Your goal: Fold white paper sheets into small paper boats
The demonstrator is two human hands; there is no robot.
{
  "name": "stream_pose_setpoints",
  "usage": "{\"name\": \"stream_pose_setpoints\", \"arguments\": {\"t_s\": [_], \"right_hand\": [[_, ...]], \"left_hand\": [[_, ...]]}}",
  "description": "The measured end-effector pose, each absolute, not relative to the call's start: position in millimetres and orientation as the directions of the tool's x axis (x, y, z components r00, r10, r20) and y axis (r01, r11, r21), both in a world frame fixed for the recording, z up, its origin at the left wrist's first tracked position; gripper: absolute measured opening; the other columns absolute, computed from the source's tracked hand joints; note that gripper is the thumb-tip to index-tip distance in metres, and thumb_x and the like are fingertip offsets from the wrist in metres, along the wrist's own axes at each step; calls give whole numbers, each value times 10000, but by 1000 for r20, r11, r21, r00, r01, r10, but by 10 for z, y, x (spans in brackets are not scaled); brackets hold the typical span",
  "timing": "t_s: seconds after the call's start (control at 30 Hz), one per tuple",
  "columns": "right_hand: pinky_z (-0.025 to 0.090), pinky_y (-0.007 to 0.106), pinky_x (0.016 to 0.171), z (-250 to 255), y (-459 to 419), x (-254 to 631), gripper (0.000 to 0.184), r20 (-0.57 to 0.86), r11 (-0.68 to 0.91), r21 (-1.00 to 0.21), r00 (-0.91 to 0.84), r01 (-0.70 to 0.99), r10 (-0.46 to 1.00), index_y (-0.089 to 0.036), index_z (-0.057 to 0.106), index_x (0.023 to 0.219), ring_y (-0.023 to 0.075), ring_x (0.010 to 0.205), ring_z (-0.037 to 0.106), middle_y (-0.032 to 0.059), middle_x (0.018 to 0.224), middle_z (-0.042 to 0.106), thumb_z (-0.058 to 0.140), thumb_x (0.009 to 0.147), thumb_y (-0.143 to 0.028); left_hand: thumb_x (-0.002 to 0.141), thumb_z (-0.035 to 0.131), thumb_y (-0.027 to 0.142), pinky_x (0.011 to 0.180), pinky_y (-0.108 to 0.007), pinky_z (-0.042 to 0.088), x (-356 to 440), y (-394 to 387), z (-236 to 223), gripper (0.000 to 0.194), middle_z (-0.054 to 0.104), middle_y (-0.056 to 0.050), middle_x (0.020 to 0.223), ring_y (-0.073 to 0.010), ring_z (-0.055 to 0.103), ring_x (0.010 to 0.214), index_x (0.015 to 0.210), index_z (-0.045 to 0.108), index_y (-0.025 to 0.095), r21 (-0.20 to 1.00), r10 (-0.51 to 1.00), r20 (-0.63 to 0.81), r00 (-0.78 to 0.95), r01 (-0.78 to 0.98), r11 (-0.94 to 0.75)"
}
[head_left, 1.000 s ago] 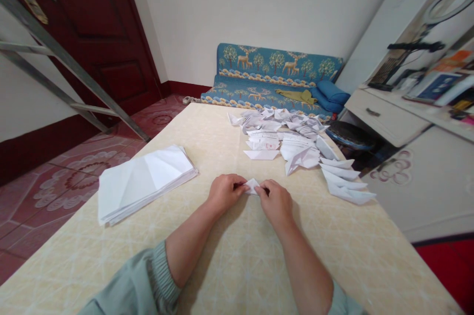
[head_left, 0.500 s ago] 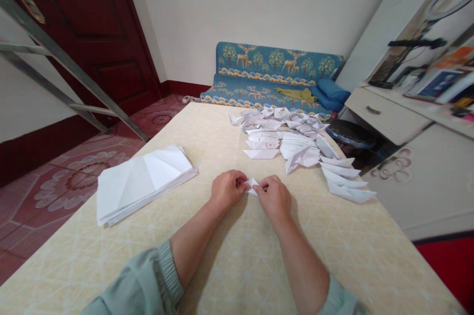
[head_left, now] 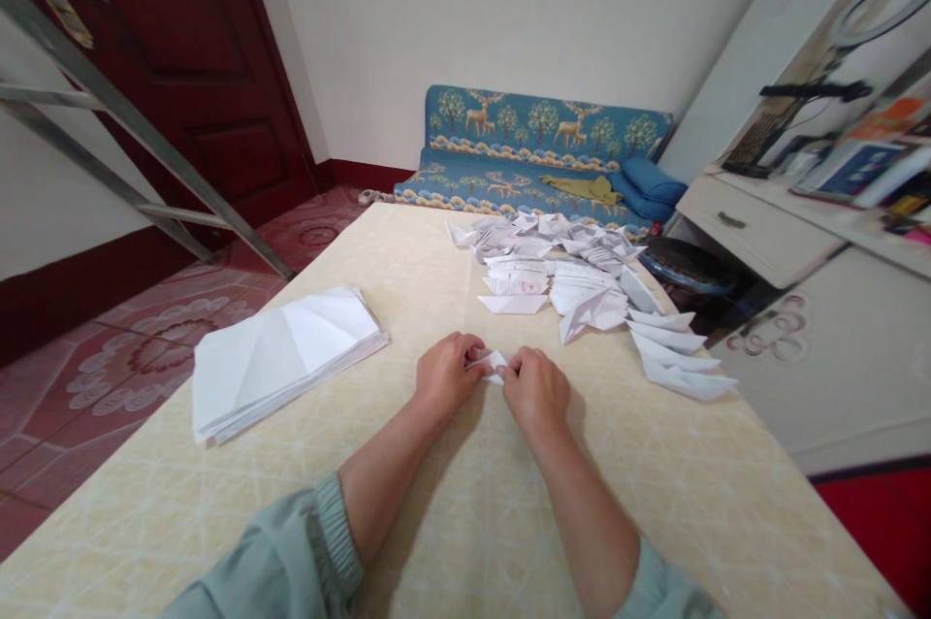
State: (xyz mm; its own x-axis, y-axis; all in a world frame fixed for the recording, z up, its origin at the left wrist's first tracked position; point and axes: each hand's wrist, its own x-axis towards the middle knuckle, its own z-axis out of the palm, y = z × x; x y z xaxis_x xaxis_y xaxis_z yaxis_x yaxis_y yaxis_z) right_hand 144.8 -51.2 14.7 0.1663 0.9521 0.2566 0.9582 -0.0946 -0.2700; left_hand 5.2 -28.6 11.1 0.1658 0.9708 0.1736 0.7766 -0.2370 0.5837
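A small folded piece of white paper (head_left: 493, 364) lies on the cream table (head_left: 451, 522) between my two hands. My left hand (head_left: 447, 374) pinches its left side with closed fingers. My right hand (head_left: 536, 390) pinches its right side, fingers curled over the paper. Most of the paper is hidden under my fingers. Both forearms reach in from the bottom edge, with grey-green sleeves pushed up.
A stack of flat white sheets (head_left: 280, 357) lies on the table at the left. A heap of folded white paper shapes (head_left: 582, 284) covers the far right of the table. A metal ladder (head_left: 131, 129), a dark red door, a blue patterned cushion (head_left: 542, 153) and a white cabinet (head_left: 815, 250) surround the table.
My hands have drawn closer together on the small paper; less of it shows between my fingers than before.
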Motion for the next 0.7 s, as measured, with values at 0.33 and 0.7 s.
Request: {"name": "stream_pose_setpoints", "arguments": {"t_s": [0.33, 0.7], "right_hand": [[314, 245, 570, 124, -500, 1525, 239, 195, -79, -490, 197, 868, 961, -243, 608, 916, 163, 706, 586, -5, 768, 666, 681, 690, -268], [354, 232, 582, 76, -562, 1495, 12, 239, 72, -654, 115, 753, 964, -215, 582, 730, 144, 638, 552, -8, 692, 628, 581, 729, -227]], "left_hand": [[706, 660, 360, 615, -232, 368, 37, -283, 87, 298, 633, -3, 850, -153, 567, 755, 980, 628, 248, 595, 968, 180, 174, 764, -248], [664, 689, 347, 620, -230, 387, 14, -278, 56, 326, 657, -8, 845, -156, 579, 748, 970, 650, 241, 653, 964, 210, 164, 710, -263]]}}
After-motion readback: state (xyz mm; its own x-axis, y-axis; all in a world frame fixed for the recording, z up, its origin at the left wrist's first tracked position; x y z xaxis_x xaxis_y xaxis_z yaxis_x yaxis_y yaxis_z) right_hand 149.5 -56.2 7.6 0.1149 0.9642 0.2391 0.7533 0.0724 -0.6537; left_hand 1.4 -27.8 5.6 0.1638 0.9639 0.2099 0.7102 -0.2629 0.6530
